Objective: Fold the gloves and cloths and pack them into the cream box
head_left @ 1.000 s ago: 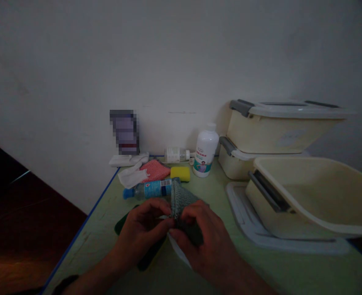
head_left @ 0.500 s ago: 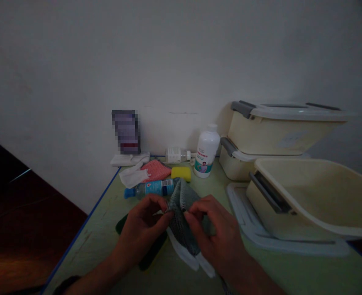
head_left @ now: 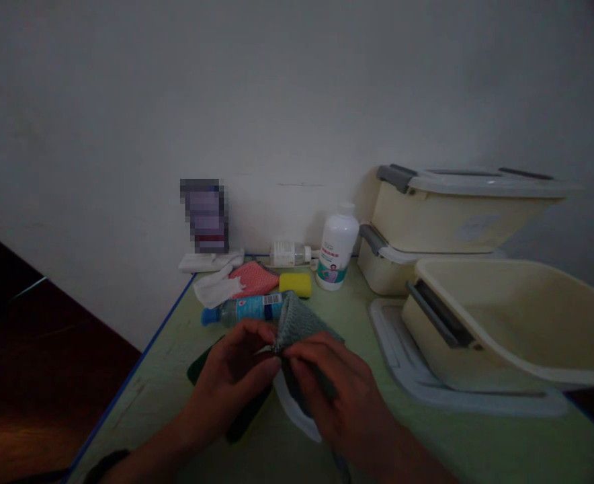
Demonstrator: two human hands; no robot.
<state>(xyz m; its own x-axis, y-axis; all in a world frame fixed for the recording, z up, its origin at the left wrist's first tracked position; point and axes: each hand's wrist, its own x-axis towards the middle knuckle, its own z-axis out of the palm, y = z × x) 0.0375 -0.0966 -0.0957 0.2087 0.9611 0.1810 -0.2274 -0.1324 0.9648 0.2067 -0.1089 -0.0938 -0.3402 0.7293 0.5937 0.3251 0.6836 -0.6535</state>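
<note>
Both my hands hold a grey knitted shoe (head_left: 297, 321) with a white sole above the green table (head_left: 176, 376). My left hand (head_left: 234, 383) pinches its edge from the left, fingers closed on the fabric. My right hand (head_left: 340, 396) grips it from the right, fingers curled over the dark mesh upper. A dark flat object (head_left: 201, 363) lies under my left hand; what it is stays unclear in the dim light.
Behind the shoe lie a blue-capped water bottle (head_left: 241, 309), a yellow sponge (head_left: 295, 284), a red cloth (head_left: 254, 279), white cloths (head_left: 214, 289), a small clear bottle (head_left: 289, 253) and a white bottle (head_left: 337, 247). Cream lidded bins (head_left: 458, 208) and an open tub (head_left: 508, 323) on a lid stand right.
My hands spread apart on the shoe half a second ago, showing the mesh and white sole, then drew together again. The shoe's grey toe points up as it did a second ago.
</note>
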